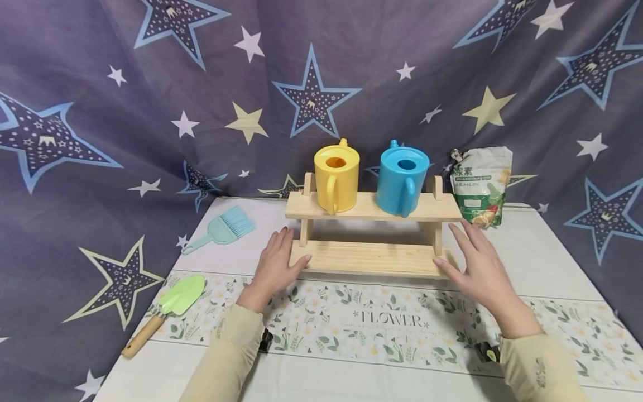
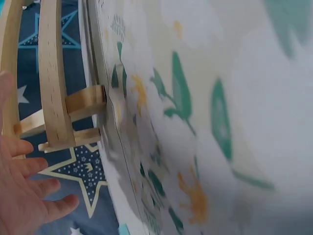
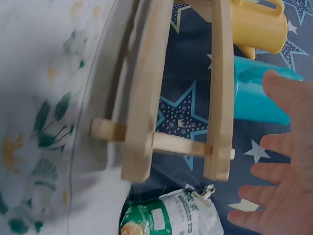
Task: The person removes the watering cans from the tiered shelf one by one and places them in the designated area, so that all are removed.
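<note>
Standing on the cloth-covered table (image 1: 377, 379), the two-tier wooden shelf (image 1: 372, 259) is flanked by both hands. The step in hand is judged to be the setting or steadying of this shelf; from the next move, either a firm hold at both ends or a jolt-free withdrawal seems called for, as its load could be tipped. At its right end the right hand (image 1: 479, 265) is held spread, thumb beside the lower board; at its left end the left hand (image 1: 275, 262) is held with fingers extended. Nothing is gripped by either, and whether the wood is touched cannot be told.

The shelf is built of pale, grained planks. Just past its right end a crinkled, glossy pouch (image 1: 482, 195) is stood. On its upper board a yellow watering can (image 1: 348, 181) and a blue watering can (image 1: 389, 184) are carried, both smooth cylinders. Left of the shelf, toward the front, a trowel (image 1: 182, 296) is laid, green-bladed and wooden-handled; farther back, a pale teal brush (image 1: 221, 228) with fine bristles. To the pouch's corner a shiny clip (image 3: 208, 191) is fixed.
</note>
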The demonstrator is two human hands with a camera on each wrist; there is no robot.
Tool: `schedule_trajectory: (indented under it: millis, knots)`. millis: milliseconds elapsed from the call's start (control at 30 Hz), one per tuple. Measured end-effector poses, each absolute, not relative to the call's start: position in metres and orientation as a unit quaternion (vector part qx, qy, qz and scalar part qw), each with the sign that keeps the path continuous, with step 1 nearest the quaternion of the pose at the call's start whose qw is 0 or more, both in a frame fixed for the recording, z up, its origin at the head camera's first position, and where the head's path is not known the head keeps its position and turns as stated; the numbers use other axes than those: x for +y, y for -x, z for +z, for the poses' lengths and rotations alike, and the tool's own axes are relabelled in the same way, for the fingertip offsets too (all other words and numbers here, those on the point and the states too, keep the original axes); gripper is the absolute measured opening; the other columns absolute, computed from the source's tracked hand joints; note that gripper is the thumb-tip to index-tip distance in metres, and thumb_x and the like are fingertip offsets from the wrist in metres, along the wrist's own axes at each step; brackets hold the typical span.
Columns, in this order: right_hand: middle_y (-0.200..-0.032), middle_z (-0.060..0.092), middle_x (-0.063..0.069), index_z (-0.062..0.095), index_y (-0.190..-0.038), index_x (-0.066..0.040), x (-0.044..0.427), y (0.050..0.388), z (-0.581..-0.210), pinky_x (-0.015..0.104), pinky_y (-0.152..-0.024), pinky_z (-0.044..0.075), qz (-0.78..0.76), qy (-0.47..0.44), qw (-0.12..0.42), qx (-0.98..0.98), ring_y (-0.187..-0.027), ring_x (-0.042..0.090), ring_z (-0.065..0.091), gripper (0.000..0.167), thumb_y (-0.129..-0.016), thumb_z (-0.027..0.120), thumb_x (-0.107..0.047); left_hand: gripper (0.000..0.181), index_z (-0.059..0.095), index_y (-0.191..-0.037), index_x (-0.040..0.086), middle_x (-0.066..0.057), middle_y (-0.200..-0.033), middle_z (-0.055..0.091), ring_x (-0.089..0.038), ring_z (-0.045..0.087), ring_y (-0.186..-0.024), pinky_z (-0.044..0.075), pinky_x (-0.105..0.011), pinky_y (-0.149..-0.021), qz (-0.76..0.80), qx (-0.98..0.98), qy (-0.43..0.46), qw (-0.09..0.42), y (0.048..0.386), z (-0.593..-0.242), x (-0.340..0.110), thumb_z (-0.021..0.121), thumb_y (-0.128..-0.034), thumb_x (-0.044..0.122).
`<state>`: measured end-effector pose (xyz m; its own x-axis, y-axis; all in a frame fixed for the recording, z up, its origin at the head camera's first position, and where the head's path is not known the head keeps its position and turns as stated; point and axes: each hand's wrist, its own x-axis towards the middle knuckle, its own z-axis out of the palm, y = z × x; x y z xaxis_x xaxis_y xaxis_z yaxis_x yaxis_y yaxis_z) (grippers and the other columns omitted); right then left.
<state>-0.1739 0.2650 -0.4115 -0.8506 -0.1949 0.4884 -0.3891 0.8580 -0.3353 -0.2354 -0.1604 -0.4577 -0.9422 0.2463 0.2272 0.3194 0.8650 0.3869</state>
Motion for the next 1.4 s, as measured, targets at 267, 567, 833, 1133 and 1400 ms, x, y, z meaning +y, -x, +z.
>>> schedule_trajectory:
  millis: [267, 567, 833, 1133, 1400]
  knots:
    - [-0.149, 0.035, 0.025, 0.042, -0.146, -0.004, 0.247, 0.181, -0.392, 0.071, -0.098, 0.033, 0.265, -0.155, 0.244, -0.920, -0.132, 0.050, 0.035, 0.071, -0.088, 0.073, -0.030, 0.081, 0.024, -0.151, -0.004, -0.024, -0.155, 0.024, -0.039, 0.021, -0.144, 0.023, -0.050, -0.117, -0.295, -0.946, 0.122, 0.050, 0.247, -0.458, -0.152, 0.052, -0.0971, 0.048]
    - [-0.143, 0.046, 0.022, 0.045, -0.143, -0.003, 0.234, 0.193, -0.377, 0.065, -0.095, 0.041, 0.299, -0.153, 0.268, -0.903, -0.124, 0.045, 0.047, 0.063, -0.090, 0.072, -0.024, 0.072, 0.026, -0.151, -0.002, -0.023, -0.154, 0.028, -0.036, 0.027, -0.142, 0.024, -0.049, -0.117, -0.370, -0.925, 0.084, 0.017, 0.256, -0.460, -0.145, 0.056, -0.0986, 0.037]
    - [-0.139, 0.050, 0.023, 0.045, -0.143, -0.002, 0.225, 0.204, -0.374, 0.057, -0.092, 0.049, 0.334, -0.143, 0.251, -0.897, -0.119, 0.042, 0.053, 0.060, -0.092, 0.070, -0.023, 0.069, 0.027, -0.150, -0.002, -0.025, -0.151, 0.032, -0.038, 0.031, -0.140, 0.027, -0.050, -0.115, -0.380, -0.923, 0.053, 0.012, 0.261, -0.465, -0.144, 0.053, -0.1001, 0.038]
    - [-0.141, 0.048, 0.023, 0.046, -0.141, 0.002, 0.215, 0.215, -0.373, 0.053, -0.097, 0.049, 0.406, -0.156, 0.223, -0.873, -0.122, 0.042, 0.052, 0.057, -0.093, 0.070, -0.015, 0.064, 0.031, -0.149, -0.001, -0.023, -0.148, 0.037, -0.038, 0.038, -0.136, 0.032, -0.051, -0.112, -0.367, -0.929, 0.050, 0.014, 0.265, -0.470, -0.140, 0.051, -0.1018, 0.037]
    - [-0.139, 0.051, 0.019, 0.045, -0.143, -0.004, 0.204, 0.223, -0.369, 0.048, -0.097, 0.050, 0.483, -0.136, 0.184, -0.845, -0.124, 0.036, 0.053, 0.055, -0.095, 0.067, -0.018, 0.057, 0.032, -0.149, 0.001, -0.021, -0.143, 0.042, -0.037, 0.042, -0.133, 0.034, -0.051, -0.111, -0.361, -0.931, 0.053, 0.008, 0.268, -0.472, -0.136, 0.047, -0.1040, 0.033]
